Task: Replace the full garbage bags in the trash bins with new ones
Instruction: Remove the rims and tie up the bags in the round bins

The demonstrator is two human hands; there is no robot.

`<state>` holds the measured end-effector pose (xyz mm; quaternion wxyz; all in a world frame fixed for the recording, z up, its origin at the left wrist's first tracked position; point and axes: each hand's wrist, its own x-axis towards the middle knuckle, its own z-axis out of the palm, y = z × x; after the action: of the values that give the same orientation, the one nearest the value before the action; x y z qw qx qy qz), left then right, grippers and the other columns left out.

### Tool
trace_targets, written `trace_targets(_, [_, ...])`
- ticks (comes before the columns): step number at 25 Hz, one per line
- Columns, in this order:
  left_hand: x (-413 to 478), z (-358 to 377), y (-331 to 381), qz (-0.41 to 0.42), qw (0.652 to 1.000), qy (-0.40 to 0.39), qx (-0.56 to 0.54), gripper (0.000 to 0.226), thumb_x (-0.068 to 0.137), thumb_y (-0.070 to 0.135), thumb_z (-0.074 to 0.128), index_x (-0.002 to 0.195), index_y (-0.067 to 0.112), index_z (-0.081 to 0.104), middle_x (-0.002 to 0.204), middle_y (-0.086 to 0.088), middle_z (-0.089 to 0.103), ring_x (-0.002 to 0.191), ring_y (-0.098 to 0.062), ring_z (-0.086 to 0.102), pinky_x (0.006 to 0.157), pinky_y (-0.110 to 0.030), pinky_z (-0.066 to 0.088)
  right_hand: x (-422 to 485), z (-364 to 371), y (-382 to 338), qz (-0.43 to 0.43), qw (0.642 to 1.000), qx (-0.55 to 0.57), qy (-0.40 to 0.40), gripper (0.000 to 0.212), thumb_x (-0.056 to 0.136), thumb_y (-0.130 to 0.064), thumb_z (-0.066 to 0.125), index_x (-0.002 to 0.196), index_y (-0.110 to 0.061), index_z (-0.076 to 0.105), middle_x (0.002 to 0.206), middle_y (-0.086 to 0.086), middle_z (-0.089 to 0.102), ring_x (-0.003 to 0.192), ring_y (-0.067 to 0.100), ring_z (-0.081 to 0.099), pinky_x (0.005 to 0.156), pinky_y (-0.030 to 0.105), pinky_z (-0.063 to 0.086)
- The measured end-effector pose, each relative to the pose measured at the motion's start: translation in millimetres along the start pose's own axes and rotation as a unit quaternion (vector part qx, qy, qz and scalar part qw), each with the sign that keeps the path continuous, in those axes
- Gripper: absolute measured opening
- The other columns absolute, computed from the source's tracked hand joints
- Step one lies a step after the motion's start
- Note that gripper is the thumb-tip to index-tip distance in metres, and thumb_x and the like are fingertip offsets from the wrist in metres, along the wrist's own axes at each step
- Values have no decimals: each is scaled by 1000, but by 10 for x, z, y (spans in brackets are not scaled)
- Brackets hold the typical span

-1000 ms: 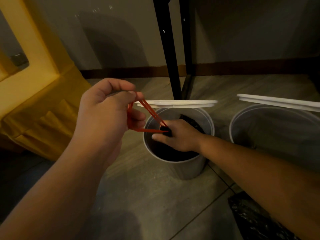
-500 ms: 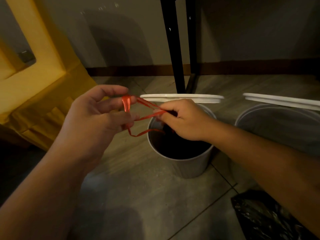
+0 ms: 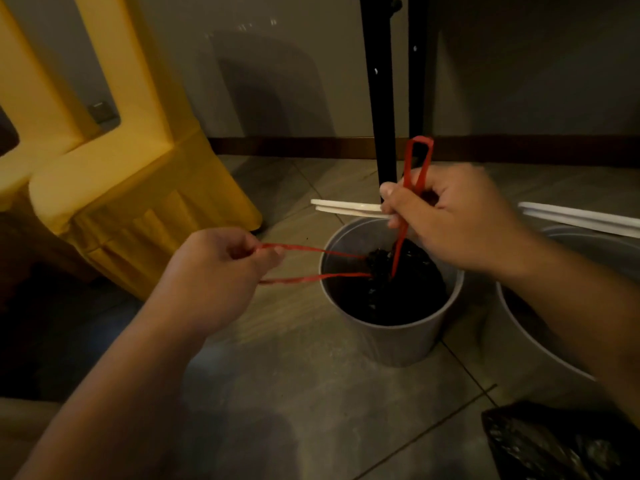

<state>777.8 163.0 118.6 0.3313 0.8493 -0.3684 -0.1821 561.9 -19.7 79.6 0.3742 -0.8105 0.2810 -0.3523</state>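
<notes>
The tiled floor (image 3: 311, 393) carries everything, with yellow-draped furniture (image 3: 138, 202) at the left and black stand legs (image 3: 382, 98) rising by the wall behind. Two pale trash bins sit side by side, the nearer bin (image 3: 391, 341) in the middle and a second bin (image 3: 540, 341) at the right edge. A white lid (image 3: 346, 206) shows edge-on at the nearer bin's far rim, clear of the mouth so the contents can come out. The garbage bag (image 3: 391, 296), black, sits down inside the nearer bin, its top gathered into a bunch. A crumpled black bag (image 3: 554, 445) lies on the floor at lower right. The left hand (image 3: 214, 275) is out to the side of the bin, fingers curled tight on one loop of the red drawstring (image 3: 311, 265). The right hand (image 3: 457, 220) is above the rim, fingers clamped on the other loop, which stands up above the fist. Pulling the two loops apart like this looks meant to cinch the neck shut before lifting.
</notes>
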Motion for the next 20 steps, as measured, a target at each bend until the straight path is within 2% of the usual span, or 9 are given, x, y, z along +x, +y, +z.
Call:
trace_targets(2, [-3,-3,33,-18,977,-21,-210,24,83,47,82,76,25,76,71,8,65,72,-12,63,59,-26,52,18,-80,-89,-47,994,-99,9,52,99,-59,48,74,-18,68,69,0,65,66,12,64,64,43,56])
trace_targets(4, [-14,46,99,-30,907,-75,-414,16,83,41,83,81,27,77,92,5,71,94,-12,70,85,-34,54,57,-141,-158,-47,989,-137,-11,51,103,-55,49,72,-18,67,65,0,60,64,13,59,59,37,48])
trace_targets(7, [-33,239,196,29,843,-136,-520,15,81,31,81,95,28,79,115,3,71,118,-17,67,109,-45,48,87,-214,-221,26,999,-10,-43,26,96,-42,69,85,-20,77,68,4,71,62,11,69,55,24,53])
trace_targets(10, [-26,437,305,107,833,-170,-516,49,78,17,83,124,33,74,129,-2,69,131,-21,63,99,-43,56,115,-264,-257,52,987,148,-25,9,88,-21,81,91,-13,79,80,8,77,72,20,77,64,29,63])
trace_targets(12, [23,543,341,138,860,-150,-468,58,86,13,78,135,41,66,118,-3,73,123,-25,68,88,-37,61,123,-279,-268,45,980,192,-20,8,84,-12,82,91,-10,79,85,9,78,78,23,78,68,30,64])
trace_targets(14, [63,621,361,150,896,-132,-396,57,91,16,75,137,46,62,98,1,75,102,-24,75,85,-42,63,95,-279,-280,40,978,202,-19,11,83,-5,83,91,-10,78,86,9,78,79,24,79,70,32,65])
trace_targets(16, [111,650,365,158,924,-139,-320,56,90,19,74,137,45,60,83,1,71,78,-18,71,80,-46,63,65,-286,-304,22,981,191,-14,16,83,-4,83,93,-14,77,87,9,77,79,22,78,72,32,65])
trace_targets(18, [154,675,391,179,936,-185,-239,55,87,21,76,136,40,61,82,-3,70,76,-14,69,75,-36,60,67,-305,-332,-24,989,142,-17,19,84,-10,84,99,-19,76,90,5,77,82,16,77,75,29,64])
trace_targets(20, [175,735,439,211,936,-234,-160,39,90,25,76,127,33,68,90,4,76,87,-11,74,81,-35,62,72,-289,-386,-75,992,89,-43,19,85,-16,85,101,-21,76,92,-1,77,88,12,75,78,28,63])
